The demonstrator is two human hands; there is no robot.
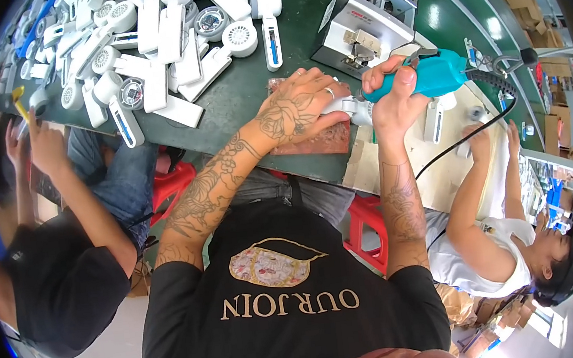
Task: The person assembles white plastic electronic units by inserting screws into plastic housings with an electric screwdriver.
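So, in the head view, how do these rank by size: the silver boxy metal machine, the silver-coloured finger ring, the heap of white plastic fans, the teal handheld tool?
1. Heap of white plastic fans
2. Silver boxy metal machine
3. Teal handheld tool, in the right hand
4. Silver-coloured finger ring, on the left hand

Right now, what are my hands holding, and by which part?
Your right hand grips a teal corded tool around its front end. Your left hand is on a white piece; exactly where it holds it is hidden.
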